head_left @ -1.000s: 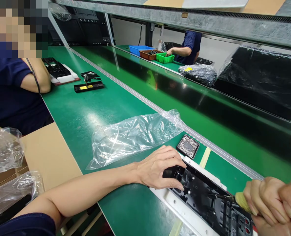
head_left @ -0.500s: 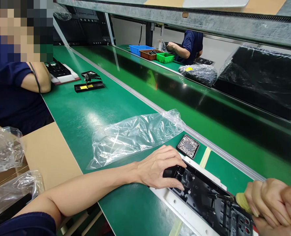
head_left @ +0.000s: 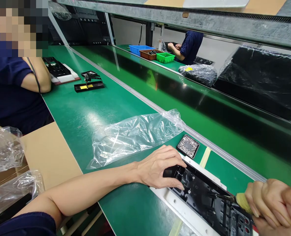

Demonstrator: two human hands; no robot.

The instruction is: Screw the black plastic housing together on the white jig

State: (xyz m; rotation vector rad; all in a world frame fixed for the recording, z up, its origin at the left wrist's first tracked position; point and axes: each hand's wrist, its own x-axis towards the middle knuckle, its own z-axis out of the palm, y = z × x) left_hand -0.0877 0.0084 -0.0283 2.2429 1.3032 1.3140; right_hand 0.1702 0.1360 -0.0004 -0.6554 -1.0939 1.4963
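A long black plastic housing (head_left: 201,196) lies in a white fixture (head_left: 192,223) on the green bench. My left hand (head_left: 163,168) bends over its far-left end, thumb on one edge and fingers on the other, gripping it. At the lower right my right hand (head_left: 270,203) is closed round a yellow-handled screwdriver (head_left: 242,201). Its thin dark shaft points left, low over the housing; whether the tip touches cannot be made out. Small screws sit in the housing. Just beyond my left hand is a square black dish of small metal screws (head_left: 188,146).
A crumpled clear plastic bag (head_left: 135,134) lies beyond my left forearm. Farther left are a black tape dispenser (head_left: 89,86) and a seated co-worker (head_left: 10,78). A metal rail (head_left: 145,101) runs along the bench. Plastic bins (head_left: 165,57) and another person (head_left: 191,47) are across it.
My hands, the housing and the screwdriver look unmoved. Across the bench, the other person's hands have shifted slightly, and the co-worker at left has leaned a little further left.
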